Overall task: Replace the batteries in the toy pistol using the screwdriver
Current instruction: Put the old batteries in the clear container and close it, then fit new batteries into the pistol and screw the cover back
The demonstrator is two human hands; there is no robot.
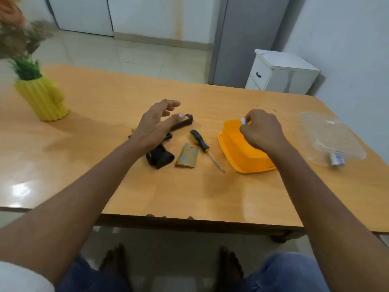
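The black toy pistol lies on the wooden table, its barrel partly under my left hand, which hovers over it with fingers spread and relaxed. The gold battery cover lies off the pistol, beside its grip. To the right of the cover lies the screwdriver, with a black and yellow handle and its tip pointing toward me. My right hand pinches a small white battery above the orange container.
A clear plastic lid lies at the right, with batteries at its near edge. A yellow ribbed vase with plants stands at the far left. A white cabinet stands beyond the table's far edge.
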